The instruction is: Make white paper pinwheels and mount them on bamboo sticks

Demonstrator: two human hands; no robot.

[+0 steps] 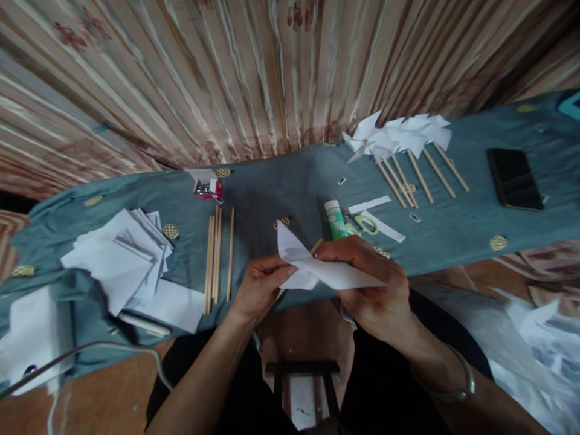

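Note:
A white paper pinwheel is held between my two hands above the table's front edge. My left hand pinches its left side, thumb against the fingers. On the other side, my right hand grips the pinwheel, with fingers above and below a folded blade. A short piece of wooden stick shows behind the paper; the rest of it is hidden. Just beyond my right hand lie a green and white glue tube and scissors with light green handles.
Finished pinwheels on sticks lie at the back right, near a black phone. Several wooden sticks, a red box of small metal pieces and stacked paper sheets are on the left. Paper strips lie by the scissors.

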